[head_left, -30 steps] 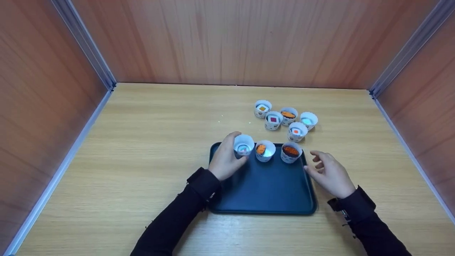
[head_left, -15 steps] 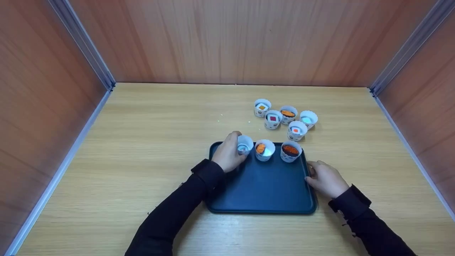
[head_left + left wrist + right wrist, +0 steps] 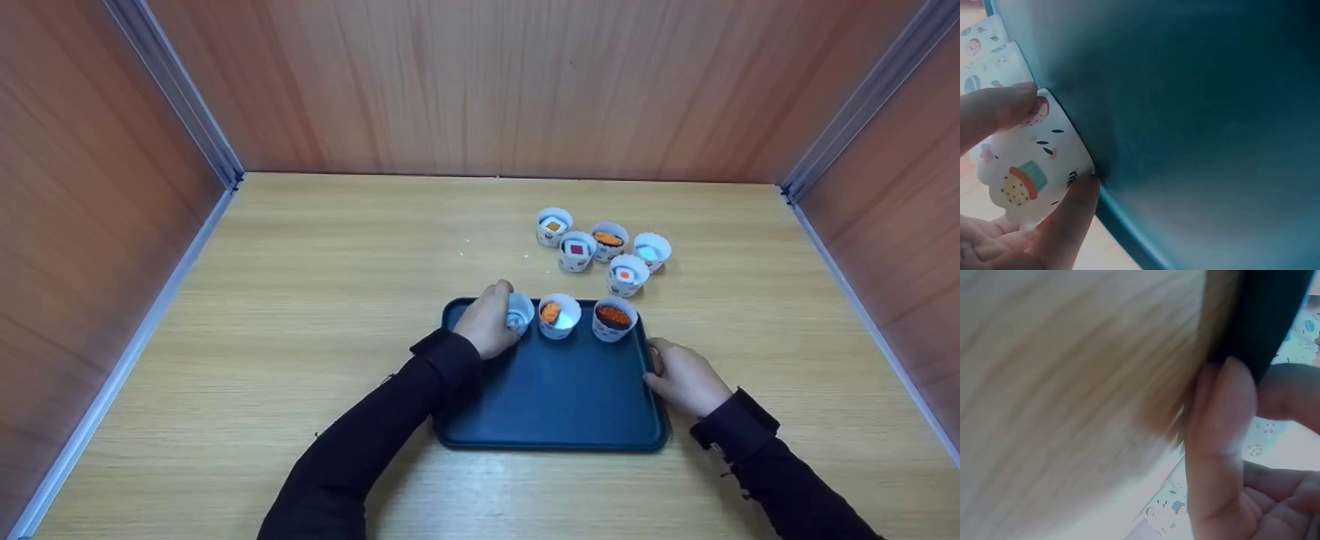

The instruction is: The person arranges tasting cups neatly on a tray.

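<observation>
My left hand (image 3: 484, 324) pinches a white paper baking cup (image 3: 520, 312) at the back left corner of the dark blue-green tray (image 3: 559, 397). In the left wrist view the cup's printed cupcake side (image 3: 1053, 143) shows between thumb and finger, its base at the tray surface. Beside it on the tray stand a cup with an orange piece (image 3: 559, 318) and a cup with a dark, red-topped piece (image 3: 613, 321). At the tray's right edge my right hand (image 3: 686, 376) grips the rim (image 3: 1266, 320) between thumb and fingers.
Beyond the tray several more paper cups with small food-like pieces cluster, among them one with an orange-topped piece (image 3: 609, 241) and one with a red-dotted piece (image 3: 627, 277). Wood-grained walls (image 3: 480, 90) bound the table at the back and both sides.
My left hand has moved slightly right with its cup, bringing it down onto the tray beside the others. My right hand has come in from the right and taken hold of the tray's edge.
</observation>
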Tool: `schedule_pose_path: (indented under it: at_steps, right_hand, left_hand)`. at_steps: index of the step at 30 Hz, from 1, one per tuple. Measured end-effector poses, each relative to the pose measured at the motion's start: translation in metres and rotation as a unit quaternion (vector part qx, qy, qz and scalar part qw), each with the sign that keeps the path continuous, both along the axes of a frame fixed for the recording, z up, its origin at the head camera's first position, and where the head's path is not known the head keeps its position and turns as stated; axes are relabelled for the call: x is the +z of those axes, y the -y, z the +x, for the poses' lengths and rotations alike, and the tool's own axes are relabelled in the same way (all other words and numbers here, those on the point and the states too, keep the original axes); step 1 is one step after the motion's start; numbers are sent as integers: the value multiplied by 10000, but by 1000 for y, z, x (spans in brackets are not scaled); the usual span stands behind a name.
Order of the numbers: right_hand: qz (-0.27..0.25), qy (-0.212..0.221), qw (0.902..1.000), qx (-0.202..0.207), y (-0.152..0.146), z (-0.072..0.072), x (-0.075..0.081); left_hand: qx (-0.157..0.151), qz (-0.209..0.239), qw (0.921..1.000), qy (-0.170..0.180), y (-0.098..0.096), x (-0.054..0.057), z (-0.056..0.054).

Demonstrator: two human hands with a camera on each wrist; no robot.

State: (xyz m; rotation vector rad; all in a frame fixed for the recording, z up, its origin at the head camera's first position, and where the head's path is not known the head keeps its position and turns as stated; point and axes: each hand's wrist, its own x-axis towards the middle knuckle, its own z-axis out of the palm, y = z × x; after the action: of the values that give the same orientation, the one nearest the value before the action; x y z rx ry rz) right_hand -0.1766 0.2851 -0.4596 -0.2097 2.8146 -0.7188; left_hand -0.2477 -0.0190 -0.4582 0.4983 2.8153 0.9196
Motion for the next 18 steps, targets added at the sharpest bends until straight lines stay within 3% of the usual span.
schedule_pose_path:
  at_steps: [10,18]
  right_hand:
    - [-38,24,10000,-3,-1,-1,-1]
    - [-158,-26,9999,37,-5,-2,0]
  left_hand:
    - [44,-122,9998,123,2,4,3]
    - [202,339,9990,-193,19,12,24]
